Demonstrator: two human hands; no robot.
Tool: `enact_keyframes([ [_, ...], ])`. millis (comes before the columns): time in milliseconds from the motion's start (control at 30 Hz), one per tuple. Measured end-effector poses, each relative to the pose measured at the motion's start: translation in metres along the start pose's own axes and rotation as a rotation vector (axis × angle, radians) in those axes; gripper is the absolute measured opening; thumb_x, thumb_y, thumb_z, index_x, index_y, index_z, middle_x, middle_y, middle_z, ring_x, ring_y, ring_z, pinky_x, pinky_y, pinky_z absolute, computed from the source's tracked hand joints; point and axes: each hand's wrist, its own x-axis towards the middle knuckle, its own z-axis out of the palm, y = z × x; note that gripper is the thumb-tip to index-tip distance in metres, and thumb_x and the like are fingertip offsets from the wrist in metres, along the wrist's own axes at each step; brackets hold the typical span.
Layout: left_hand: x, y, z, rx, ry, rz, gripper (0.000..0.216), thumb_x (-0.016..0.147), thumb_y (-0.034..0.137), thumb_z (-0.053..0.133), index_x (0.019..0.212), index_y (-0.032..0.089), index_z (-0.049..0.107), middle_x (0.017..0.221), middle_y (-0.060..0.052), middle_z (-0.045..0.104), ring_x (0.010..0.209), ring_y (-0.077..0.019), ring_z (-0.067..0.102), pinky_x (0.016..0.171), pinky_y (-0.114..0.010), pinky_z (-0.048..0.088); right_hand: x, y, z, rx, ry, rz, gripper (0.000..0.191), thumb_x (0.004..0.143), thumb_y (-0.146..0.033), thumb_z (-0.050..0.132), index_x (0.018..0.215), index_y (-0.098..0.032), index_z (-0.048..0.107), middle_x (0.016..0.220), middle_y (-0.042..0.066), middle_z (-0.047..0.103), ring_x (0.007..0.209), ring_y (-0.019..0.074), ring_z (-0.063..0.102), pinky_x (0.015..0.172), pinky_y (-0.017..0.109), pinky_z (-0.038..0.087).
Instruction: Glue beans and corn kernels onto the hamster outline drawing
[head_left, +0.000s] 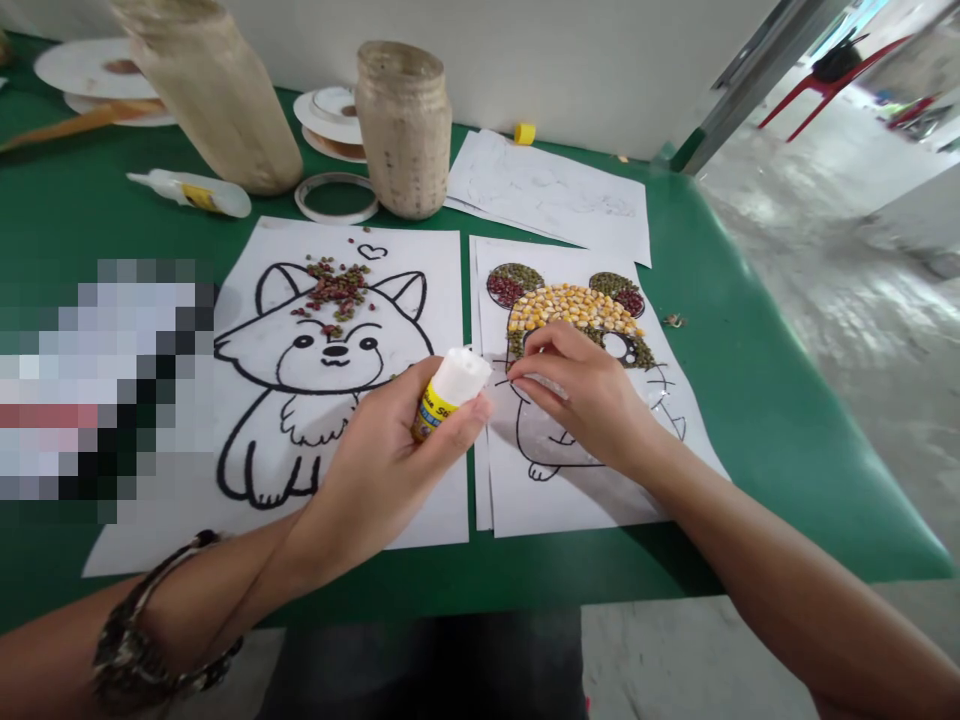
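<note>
My left hand (386,470) is closed round a glue stick (448,392) with a white cap and yellow label, held over the gap between two drawings. My right hand (589,395) rests on the right sheet (592,500), fingers curled and pinched at the face of a mouse outline whose head is filled with corn kernels (574,305), green beans and red beans. What the fingertips pinch is too small to name. The left sheet (187,520) shows a fox outline with red and green beans (337,288) scattered on its forehead.
Two twine-wrapped jars (405,125) (217,95), a white glue bottle (191,190), a tape ring (337,197), plates (94,70) and spare sheets (551,190) stand at the back of the green table (757,400). A blurred patch covers the left. The table edge drops to a grey floor at right.
</note>
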Motion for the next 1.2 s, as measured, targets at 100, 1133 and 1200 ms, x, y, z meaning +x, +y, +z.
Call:
enact_keyframes([
  [100,-0.0005,0.001,-0.001,-0.012,-0.012,0.009,0.021,0.083,0.036,0.044,0.071,0.018,0.048,0.05,0.007,0.041,0.043,-0.007,0.037,0.04,-0.018,0.03,0.0005,-0.0002,0.0012,-0.016,0.009,0.017,0.015,0.08,-0.01,0.049,0.073,-0.016,0.06,0.08,0.005,0.053,0.072,0.0132,0.053,0.063,0.027,0.045],
  [1133,0.0011,-0.0006,-0.0018,-0.047,-0.049,0.036,0.02,0.081,0.034,0.047,0.069,0.017,0.049,0.049,0.008,0.042,0.041,-0.0054,0.038,0.038,-0.015,0.03,0.0053,0.0043,0.0048,0.029,-0.038,0.076,0.007,0.079,-0.013,0.052,0.075,-0.018,0.054,0.082,0.003,0.052,0.076,0.0144,0.052,0.067,0.029,0.044],
  [1200,0.0009,0.0001,-0.0018,-0.045,-0.045,0.038,0.02,0.081,0.034,0.046,0.069,0.017,0.049,0.05,0.008,0.043,0.042,-0.0057,0.039,0.039,-0.016,0.03,0.0055,0.0042,0.0036,0.028,-0.02,0.069,0.007,0.079,-0.012,0.053,0.075,-0.017,0.054,0.081,0.003,0.053,0.077,0.0141,0.052,0.067,0.028,0.044],
])
